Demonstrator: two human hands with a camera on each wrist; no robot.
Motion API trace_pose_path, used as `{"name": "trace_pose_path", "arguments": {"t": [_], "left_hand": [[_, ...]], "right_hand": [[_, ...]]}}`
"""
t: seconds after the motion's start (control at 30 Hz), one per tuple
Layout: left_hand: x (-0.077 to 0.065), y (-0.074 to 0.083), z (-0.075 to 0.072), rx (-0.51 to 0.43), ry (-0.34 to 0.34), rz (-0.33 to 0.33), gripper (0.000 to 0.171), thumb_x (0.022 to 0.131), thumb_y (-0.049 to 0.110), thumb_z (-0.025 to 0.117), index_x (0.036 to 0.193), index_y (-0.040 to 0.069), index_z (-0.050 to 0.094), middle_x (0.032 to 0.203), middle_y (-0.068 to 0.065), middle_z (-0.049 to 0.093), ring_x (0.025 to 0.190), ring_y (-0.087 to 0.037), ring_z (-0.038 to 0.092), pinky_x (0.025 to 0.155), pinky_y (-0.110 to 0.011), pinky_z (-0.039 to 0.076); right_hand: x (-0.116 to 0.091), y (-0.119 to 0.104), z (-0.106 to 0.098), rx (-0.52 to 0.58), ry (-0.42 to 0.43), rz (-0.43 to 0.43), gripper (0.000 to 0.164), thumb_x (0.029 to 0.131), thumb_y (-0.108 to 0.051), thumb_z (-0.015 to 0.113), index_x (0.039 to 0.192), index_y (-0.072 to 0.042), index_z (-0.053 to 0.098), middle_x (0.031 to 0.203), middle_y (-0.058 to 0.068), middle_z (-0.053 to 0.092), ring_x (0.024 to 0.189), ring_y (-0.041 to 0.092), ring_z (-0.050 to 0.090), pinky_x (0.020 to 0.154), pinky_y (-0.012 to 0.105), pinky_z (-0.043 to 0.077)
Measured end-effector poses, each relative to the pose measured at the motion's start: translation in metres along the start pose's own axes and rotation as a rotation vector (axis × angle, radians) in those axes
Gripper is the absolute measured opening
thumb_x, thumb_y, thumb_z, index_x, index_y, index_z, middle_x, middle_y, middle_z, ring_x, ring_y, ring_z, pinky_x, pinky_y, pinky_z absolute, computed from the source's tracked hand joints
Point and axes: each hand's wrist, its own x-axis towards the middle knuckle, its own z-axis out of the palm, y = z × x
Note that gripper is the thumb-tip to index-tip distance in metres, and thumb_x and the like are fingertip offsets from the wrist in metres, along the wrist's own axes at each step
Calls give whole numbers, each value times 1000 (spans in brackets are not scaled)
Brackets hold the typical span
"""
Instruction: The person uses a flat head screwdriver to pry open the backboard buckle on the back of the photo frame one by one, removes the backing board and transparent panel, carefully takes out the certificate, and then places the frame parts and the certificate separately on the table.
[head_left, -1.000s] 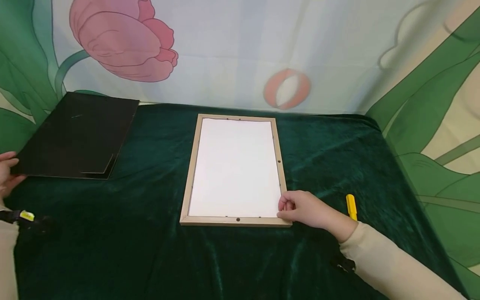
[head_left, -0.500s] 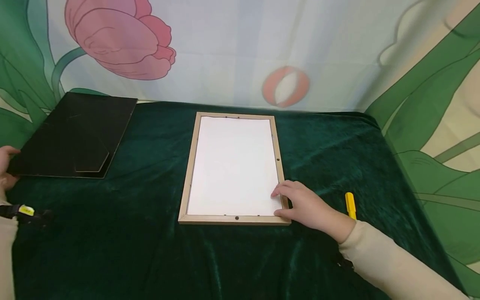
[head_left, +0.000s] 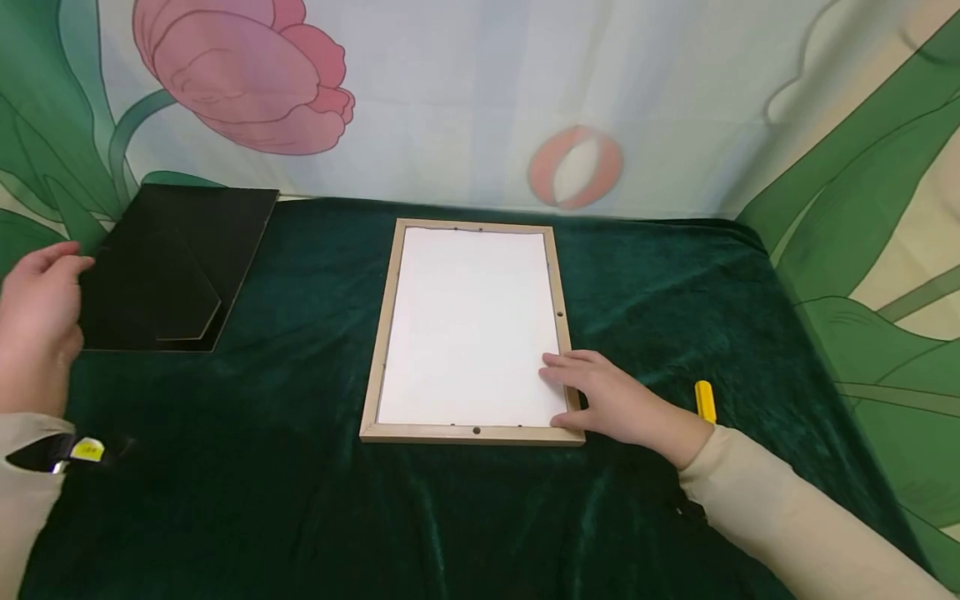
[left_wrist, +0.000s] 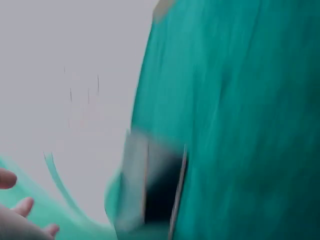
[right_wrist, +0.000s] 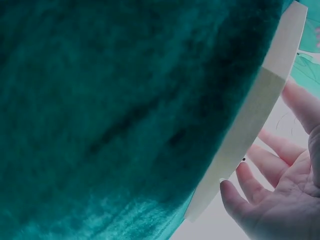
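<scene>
A wooden picture frame lies face down in the middle, a white sheet filling it. My right hand rests at its lower right corner, fingers spread over the side and the sheet's edge. In the right wrist view, the same hand shows loosely bent fingers beside the wooden edge. To the left lies a black backing board with a stand flap. Over its left side my left hand is raised, holding nothing visible. Its fingers appear apart in the blurred left wrist view.
A dark green velvet cloth covers the table. Beyond the right hand, a yellow stick-like object lies partly hidden by the sleeve. A flower-printed curtain hangs along the back and sides.
My left hand has let go of the black board's near left corner and moved up and right over it. My right hand's fingers have opened from a curl and spread across the frame's side.
</scene>
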Motion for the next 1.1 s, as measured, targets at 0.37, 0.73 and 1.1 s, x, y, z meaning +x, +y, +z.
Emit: {"name": "trace_pose_path", "arguments": {"t": [0.37, 0.73, 1.1], "left_hand": [[-188, 93, 72, 54, -609, 413, 35, 100, 28, 41, 129, 11, 51, 131, -2, 48, 119, -13, 42, 96, -15, 36], [-230, 77, 123, 259, -1079, 554, 31, 97, 18, 50, 125, 5, 54, 123, -11, 58, 108, -23, 56, 91, -37, 47], [-246, 68, 153, 485, -1051, 704, 31, 94, 21, 56, 123, 8, 58, 118, -5, 60, 98, -19, 56, 85, -40, 48]], "right_hand": [[2, 4, -4, -20, 25, -2, 57, 77, -22, 77, 127, -5, 57, 138, 7, 47, 120, 31, 42, 91, 41, 47], [-2, 12, -3, -75, -30, -42, 74, 76, -35, 76, 137, -7, 46, 147, 9, 35, 125, 34, 33, 96, 48, 41], [0, 13, -3, -72, 39, -59, 59, 77, -31, 75, 129, -10, 56, 141, 7, 44, 120, 33, 39, 92, 49, 42]]}}
